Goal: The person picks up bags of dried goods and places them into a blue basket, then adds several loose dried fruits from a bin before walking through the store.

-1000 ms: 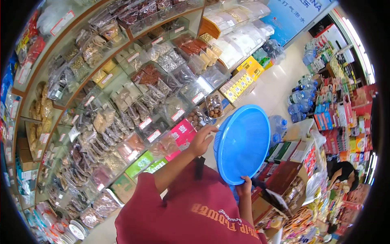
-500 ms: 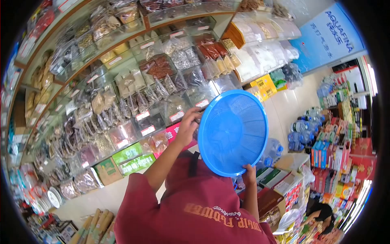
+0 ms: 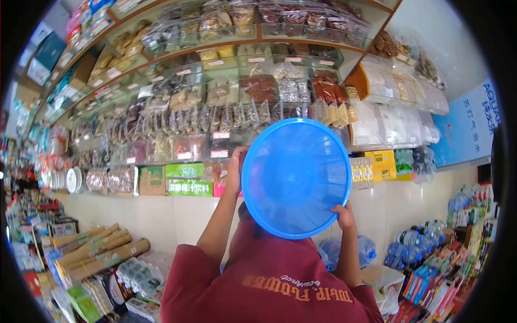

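Note:
A round blue plastic strainer basket (image 3: 293, 177) is held up in front of my chest, its inside facing me and nothing in it. At the basket's left side, my left hand (image 3: 236, 164) grips the edge, with most of its fingers hidden behind. My right hand (image 3: 344, 215) pinches the lower right rim, thumb on the inner side and fingers closed underneath. My maroon shirt (image 3: 269, 274) shows below the basket, and both arms are bent.
Shelves with several bagged dried goods (image 3: 231, 116) stretch across ahead. Below them are green boxes (image 3: 188, 185) and yellow boxes (image 3: 383, 165). Rolled brown bundles (image 3: 102, 250) lie at left. Bottled water (image 3: 417, 242) stands at right on the tiled floor (image 3: 161, 215).
My view has turned rightward and levelled, so the shelves now run straight across. The basket stays in both hands, shifted slightly left in view, and its inside faces me more squarely.

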The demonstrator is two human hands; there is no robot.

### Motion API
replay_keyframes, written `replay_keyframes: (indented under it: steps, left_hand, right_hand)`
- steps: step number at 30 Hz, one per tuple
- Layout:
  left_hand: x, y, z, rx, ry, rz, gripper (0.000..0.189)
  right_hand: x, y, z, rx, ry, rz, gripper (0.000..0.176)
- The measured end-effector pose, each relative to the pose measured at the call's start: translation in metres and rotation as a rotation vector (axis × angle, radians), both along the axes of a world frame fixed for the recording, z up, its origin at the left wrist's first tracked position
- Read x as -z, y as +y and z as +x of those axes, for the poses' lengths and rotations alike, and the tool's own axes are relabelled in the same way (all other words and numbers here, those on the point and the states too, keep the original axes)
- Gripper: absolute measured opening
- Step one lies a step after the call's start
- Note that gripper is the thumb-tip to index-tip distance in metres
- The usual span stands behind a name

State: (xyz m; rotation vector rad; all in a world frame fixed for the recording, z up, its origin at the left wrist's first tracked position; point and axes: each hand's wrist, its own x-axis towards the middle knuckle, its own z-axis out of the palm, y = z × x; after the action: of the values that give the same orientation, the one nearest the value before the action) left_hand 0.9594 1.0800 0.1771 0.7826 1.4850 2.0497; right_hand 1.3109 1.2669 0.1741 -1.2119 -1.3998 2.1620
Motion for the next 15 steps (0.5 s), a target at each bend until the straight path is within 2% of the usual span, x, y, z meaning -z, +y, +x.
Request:
replay_keyframes:
  steps: [2,3,5,6,8,9,10,11,12,13,15]
  left_hand:
    - [-0.012,-0.014,0.022,-0.005,-0.241,0.124,0.059]
    - [-0.008,-0.024,0.030,-0.031,-0.231,0.116,0.059]
    - [0.004,-0.043,0.043,-0.208,0.133,-0.081,0.055]
    - [0.003,-0.054,0.053,-0.232,0.148,-0.090,0.055]
    - [0.002,-0.074,0.076,-0.135,-0.301,0.079,0.053]
    - [-0.001,-0.078,0.088,-0.258,-0.230,0.044,0.055]
    - [-0.001,-0.090,0.097,-0.273,-0.220,0.040,0.055]
    - [0.002,-0.102,0.105,-0.325,-0.253,0.006,0.056]
    - [0.004,-0.111,0.111,-0.375,-0.288,-0.025,0.058]
    - [0.003,-0.123,0.112,-0.384,-0.279,-0.020,0.058]
    - [0.001,-0.150,0.107,-0.306,-0.293,0.048,0.066]
  right_hand:
    - [0.009,0.016,0.003,-0.021,0.023,-0.007,0.043]
    - [0.013,0.024,0.003,-0.012,0.040,-0.002,0.042]
    - [0.019,0.041,-0.002,-0.034,0.065,-0.047,0.042]
    - [0.022,0.048,-0.007,-0.031,0.077,-0.087,0.042]
    - [0.015,0.058,-0.024,-0.117,0.128,-0.107,0.037]
    - [0.006,0.061,-0.034,-0.165,0.137,-0.150,0.037]
    - [0.002,0.061,-0.042,-0.213,0.144,-0.190,0.039]
    - [0.009,0.056,-0.051,-0.181,0.149,-0.157,0.056]
    - [0.002,0.049,-0.062,-0.193,0.160,-0.157,0.056]
    - [-0.008,0.041,-0.073,-0.213,0.158,-0.181,0.063]
    - [-0.013,0.033,-0.090,-0.305,0.101,-0.180,0.077]
